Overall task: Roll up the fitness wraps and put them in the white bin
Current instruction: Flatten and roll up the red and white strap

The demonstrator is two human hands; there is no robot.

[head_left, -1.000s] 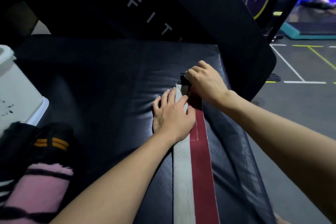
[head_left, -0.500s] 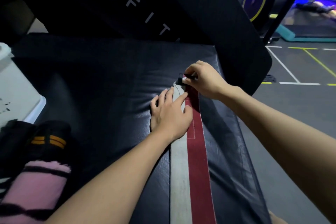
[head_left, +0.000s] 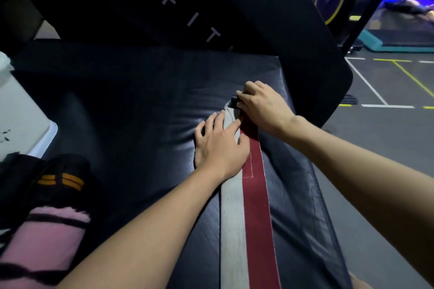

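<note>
At the far left the white bin (head_left: pixel 23 122) waits at the edge of the black pad (head_left: pixel 141 112), and below it lie the rolled wraps (head_left: pixel 47 230), pink and black, not yet inside it. In the middle, my left hand (head_left: pixel 218 145) lies flat with straight fingers on the grey side of the long wrap (head_left: pixel 244 218), as it did a second ago; it holds nothing, it only presses the strap down. To the right, my right hand (head_left: pixel 260 108) is curled around the far end of the wrap and pinches the small dark roll there. Compared with one second before, this hand is turned a little more over the end. I think the rolling is only beginning, and nearly all the strap is still flat toward me.
</note>
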